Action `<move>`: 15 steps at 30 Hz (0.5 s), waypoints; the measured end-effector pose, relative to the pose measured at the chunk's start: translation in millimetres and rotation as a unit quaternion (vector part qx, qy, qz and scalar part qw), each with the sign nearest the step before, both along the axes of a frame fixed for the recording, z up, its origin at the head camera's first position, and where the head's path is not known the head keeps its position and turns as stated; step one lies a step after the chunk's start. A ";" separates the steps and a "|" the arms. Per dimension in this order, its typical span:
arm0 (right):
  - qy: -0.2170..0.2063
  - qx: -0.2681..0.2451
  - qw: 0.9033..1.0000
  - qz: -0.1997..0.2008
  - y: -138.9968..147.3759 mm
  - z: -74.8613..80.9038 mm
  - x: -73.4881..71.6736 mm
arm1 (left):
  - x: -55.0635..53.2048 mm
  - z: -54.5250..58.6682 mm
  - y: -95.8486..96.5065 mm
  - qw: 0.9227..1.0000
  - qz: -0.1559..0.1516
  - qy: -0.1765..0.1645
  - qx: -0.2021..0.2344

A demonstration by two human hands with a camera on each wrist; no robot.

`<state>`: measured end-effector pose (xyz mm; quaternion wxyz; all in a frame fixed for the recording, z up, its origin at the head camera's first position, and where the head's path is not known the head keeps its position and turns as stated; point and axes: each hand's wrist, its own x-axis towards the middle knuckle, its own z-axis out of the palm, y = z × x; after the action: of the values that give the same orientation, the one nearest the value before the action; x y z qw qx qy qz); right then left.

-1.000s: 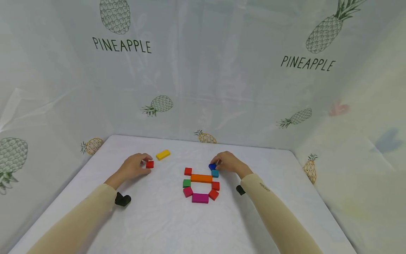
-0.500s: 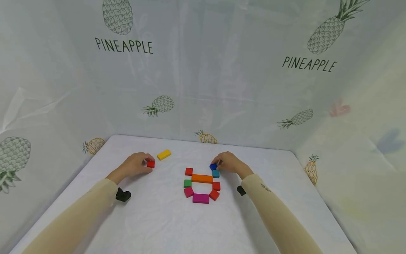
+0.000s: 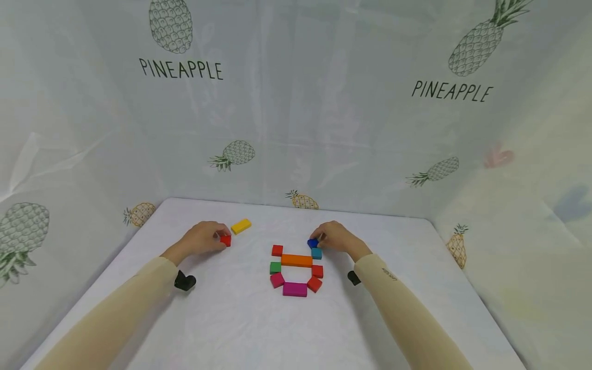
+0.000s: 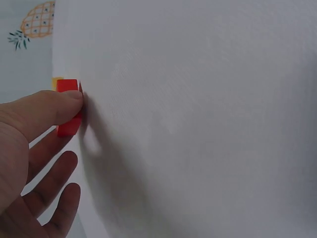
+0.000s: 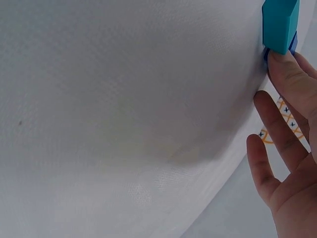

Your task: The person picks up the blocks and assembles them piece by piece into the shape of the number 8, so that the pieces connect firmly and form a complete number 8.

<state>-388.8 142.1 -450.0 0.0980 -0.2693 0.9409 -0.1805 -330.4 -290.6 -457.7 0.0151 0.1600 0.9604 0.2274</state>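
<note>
My left hand (image 3: 200, 239) pinches a small red block (image 3: 225, 240) at the left, just in front of a yellow block (image 3: 241, 226). In the left wrist view the thumb (image 4: 54, 106) presses on that red block (image 4: 67, 85), and the lower fingers are spread apart from it. My right hand (image 3: 338, 238) pinches a dark blue block (image 3: 313, 243) right behind a teal block (image 3: 316, 253). The right wrist view shows the teal block (image 5: 278, 22) largely covering the blue block (image 5: 293, 43) at the thumb tip.
Blocks form a ring: an orange bar (image 3: 297, 261), a green block (image 3: 275, 267), a magenta bar (image 3: 295, 289), a pink block (image 3: 277, 279), and red blocks (image 3: 317, 271) at the right. Another red block (image 3: 277, 250) sits behind its left corner. A pineapple-print sheet (image 3: 296, 103) stands behind the table.
My left hand has shifted slightly right with its red block, closer to the ring of blocks. My right hand stays at the blue block. The head view has shifted a little.
</note>
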 end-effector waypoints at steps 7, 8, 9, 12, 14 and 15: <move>0.002 -0.001 1.000 0.009 0.7 -1.0 -0.1 | -3.4 6.4 20.5 1.000 -0.014 0.001 -0.007; 0.003 -0.002 1.000 0.010 0.4 -1.0 0.0 | -4.1 7.5 24.2 1.000 -0.017 0.002 -0.008; 0.003 -0.002 1.000 0.011 0.0 -1.1 0.0 | -4.4 8.6 28.0 1.000 -0.021 0.003 -0.008; 0.003 0.000 1.000 0.006 -0.3 -1.5 -0.4 | -8.1 11.7 40.4 0.999 -0.032 0.010 -0.008; 0.003 0.002 1.000 0.003 0.1 -2.1 -1.0 | -11.3 13.8 48.5 0.999 -0.039 0.013 -0.009; 0.002 0.002 1.000 0.003 0.4 -2.1 -1.4 | -13.0 14.9 52.5 0.999 -0.043 0.014 -0.009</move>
<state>-390.2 142.5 -452.1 0.0972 -0.2719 0.9407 -0.1781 -343.3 -238.1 -442.8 0.0127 0.2042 0.9549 0.2151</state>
